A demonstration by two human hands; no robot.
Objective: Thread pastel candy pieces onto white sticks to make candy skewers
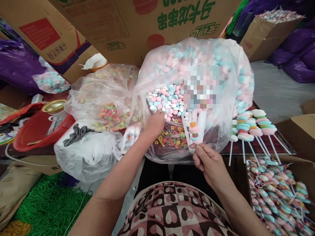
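My right hand pinches the stick of a marshmallow skewer between thumb and fingers. The skewer stands upright, with pink and blue marshmallows and orange and green pieces threaded on it. White sticks stand just behind it. My left hand is at the near edge of the loose pink, blue and white marshmallows in a big clear plastic bag. Its fingers are curled, and whatever they hold is hidden. Colourful gummy rings lie between my hands, in front of the marshmallows.
Finished marshmallow skewers lie at the table's right edge, sticks overhanging. Below them a carton holds many wrapped skewers. Left are a bag of gummy rings, a white plastic bag and a red basket. A large carton stands behind.
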